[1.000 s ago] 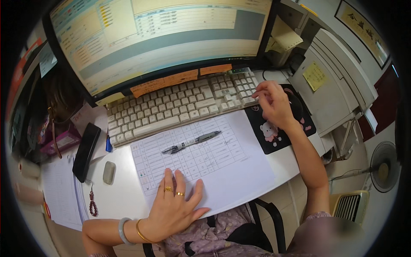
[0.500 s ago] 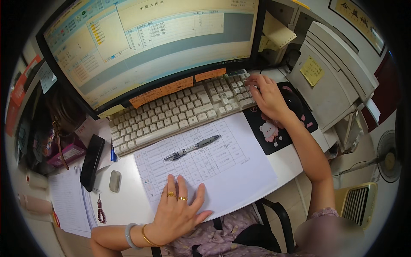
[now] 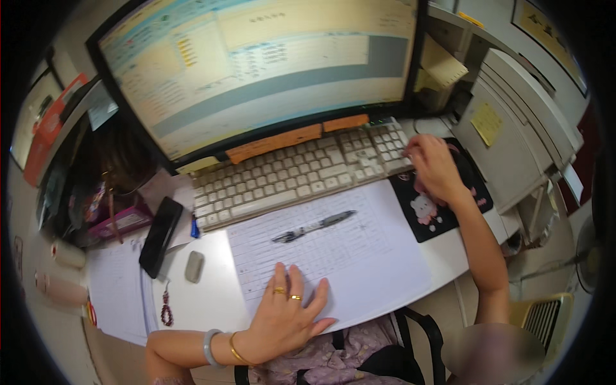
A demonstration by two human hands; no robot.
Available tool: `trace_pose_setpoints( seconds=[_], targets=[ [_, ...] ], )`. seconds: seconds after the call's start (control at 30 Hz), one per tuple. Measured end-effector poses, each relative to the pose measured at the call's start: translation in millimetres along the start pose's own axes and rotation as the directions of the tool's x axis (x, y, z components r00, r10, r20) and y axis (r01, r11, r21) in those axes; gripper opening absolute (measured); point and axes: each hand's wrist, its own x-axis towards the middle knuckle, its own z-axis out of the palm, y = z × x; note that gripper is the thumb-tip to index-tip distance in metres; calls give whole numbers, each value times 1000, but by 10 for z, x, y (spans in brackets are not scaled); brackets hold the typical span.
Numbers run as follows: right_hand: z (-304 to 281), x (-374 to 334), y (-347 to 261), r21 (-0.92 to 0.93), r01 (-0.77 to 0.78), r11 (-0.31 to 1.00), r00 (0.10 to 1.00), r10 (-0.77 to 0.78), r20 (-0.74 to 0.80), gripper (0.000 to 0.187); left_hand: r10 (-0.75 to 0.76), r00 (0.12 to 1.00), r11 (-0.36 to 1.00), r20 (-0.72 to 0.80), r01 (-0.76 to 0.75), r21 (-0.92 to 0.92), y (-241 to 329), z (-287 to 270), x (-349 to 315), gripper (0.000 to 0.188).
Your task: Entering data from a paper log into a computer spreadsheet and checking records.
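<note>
Lying on the left is a dark red bead string (image 3: pixel 167 311). Next, the left hand (image 3: pixel 285 324) (it wears two gold rings) rests, fingers spread wide, on the printed sheet (image 3: pixel 375 273). A grey pen (image 3: pixel 314 226) lies on that, below the white keyboard (image 3: pixel 289 186). The right hand (image 3: pixel 437 168), loosely bent and empty, is at its number keys, partly over the bear mouse pad (image 3: pixel 443 221).

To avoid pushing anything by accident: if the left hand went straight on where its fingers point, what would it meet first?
Most likely the pen, lying across the printed sheet ahead of the left hand, though depth is hard to judge.
</note>
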Motion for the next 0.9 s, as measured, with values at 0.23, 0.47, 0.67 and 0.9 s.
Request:
trace_pose_setpoints(
  seconds=[0.23,0.47,0.67,0.9],
  targets=[
    [-403,-34,165,45,-259,965,966,260,-19,20,5,999,1000,-35,-5,17,3,47,-26,64],
    [-378,-551,557,-228,-149,962,977,179,117,48,17,997,1000,-70,-15,20,0,44,-24,64],
    [-280,-632,532,-146,-274,951,962,269,-54,44,24,997,999,-79,-22,33,-11,55,-33,64],
    [-220,-621,624,-84,-216,973,975,210,-70,39,29,995,999,-98,-26,38,-9,72,-32,64]
  ],
)
